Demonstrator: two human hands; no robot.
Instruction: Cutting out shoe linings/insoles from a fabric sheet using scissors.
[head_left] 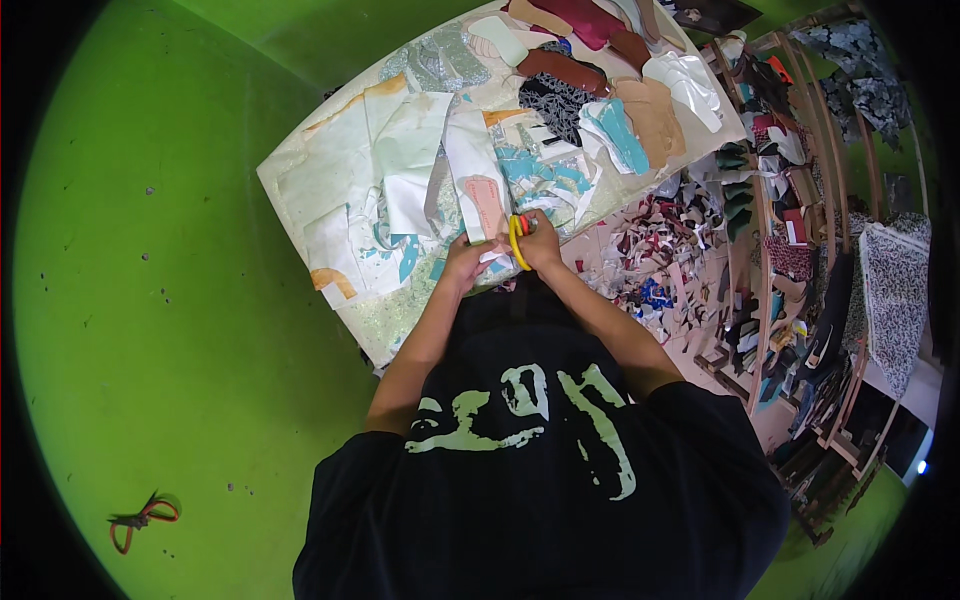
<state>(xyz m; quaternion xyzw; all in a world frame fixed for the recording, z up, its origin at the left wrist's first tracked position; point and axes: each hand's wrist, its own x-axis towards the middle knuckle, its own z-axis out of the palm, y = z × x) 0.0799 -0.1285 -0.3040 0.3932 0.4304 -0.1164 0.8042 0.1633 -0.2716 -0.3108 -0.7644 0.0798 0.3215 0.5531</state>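
Centrally in the frame, the right hand [541, 243] is gripping yellow-handled scissors [517, 240] with fingers curled through the loops while the left hand [466, 258] is pinching a white sheet [487, 215] on the pattern-strewn board [300, 165], lying over green floor [150, 300], shelves [800, 250] crowding the right.

Person in black printed T-shirt [530, 480] at a work board [300, 170] on green floor | right hand [541, 243] grips yellow-handled scissors [517, 240] at the board's near edge | left hand [464, 262] just beside, pinching a white cut-out piece [478, 170] | scrap heap [660, 260] right of the board | shelf rack [800, 250] beyond scraps
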